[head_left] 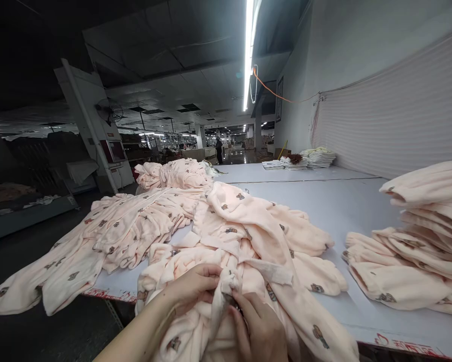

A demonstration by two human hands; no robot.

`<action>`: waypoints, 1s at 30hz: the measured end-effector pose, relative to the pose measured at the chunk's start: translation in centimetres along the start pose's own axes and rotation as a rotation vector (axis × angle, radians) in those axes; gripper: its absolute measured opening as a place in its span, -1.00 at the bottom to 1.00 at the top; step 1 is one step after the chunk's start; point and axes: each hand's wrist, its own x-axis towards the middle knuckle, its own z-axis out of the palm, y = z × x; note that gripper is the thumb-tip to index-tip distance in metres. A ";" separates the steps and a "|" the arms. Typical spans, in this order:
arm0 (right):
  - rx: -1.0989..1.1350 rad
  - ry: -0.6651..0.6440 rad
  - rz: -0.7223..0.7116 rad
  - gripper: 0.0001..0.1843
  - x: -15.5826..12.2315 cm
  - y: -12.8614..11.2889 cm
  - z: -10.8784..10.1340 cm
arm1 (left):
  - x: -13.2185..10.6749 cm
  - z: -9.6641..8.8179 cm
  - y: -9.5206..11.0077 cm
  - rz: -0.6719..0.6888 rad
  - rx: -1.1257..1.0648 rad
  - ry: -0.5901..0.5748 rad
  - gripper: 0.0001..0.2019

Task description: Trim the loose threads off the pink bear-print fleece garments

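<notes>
A pale pink fleece garment (248,221) with small brown printed figures lies bunched on the table in front of me. My left hand (199,284) is closed on a gathered, whitish edge of it, pinching the cloth between thumb and fingers. Close beside, my right hand (258,324) is closed at the same fold. Something small and dark shows between its thumb and fingers, too hidden to name. A pale fabric strip (273,271) lies across the garment just beyond my hands.
More pink garments (135,221) are heaped to the left, some hanging over the table edge. Folded pink garments (418,251) are stacked at right. White cloth stacks (318,158) sit at the far end of the table (335,196). A person (218,150) stands far off.
</notes>
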 end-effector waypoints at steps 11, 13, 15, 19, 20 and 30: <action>0.158 0.119 0.093 -0.70 -0.9 0.1 1.6 | -0.1 0.5 0.0 0.013 0.005 0.057 -0.78; 0.176 0.128 0.117 -0.71 -0.7 0.0 1.6 | -0.1 0.5 0.0 0.019 0.008 0.060 -0.79; 0.154 0.119 0.120 -0.72 -0.4 0.0 1.6 | -0.1 0.5 -0.1 0.027 0.014 0.055 -0.79; 0.141 0.095 0.122 -0.74 -0.2 0.3 1.5 | -0.3 0.6 -0.1 0.044 0.019 0.055 -0.78; 0.161 0.097 0.126 -0.73 -0.1 0.3 1.5 | -0.3 0.7 -0.1 0.044 0.020 0.054 -0.78; 0.333 0.153 0.285 -0.71 0.4 -0.3 1.0 | -0.2 0.7 -0.5 0.047 0.042 0.043 -0.79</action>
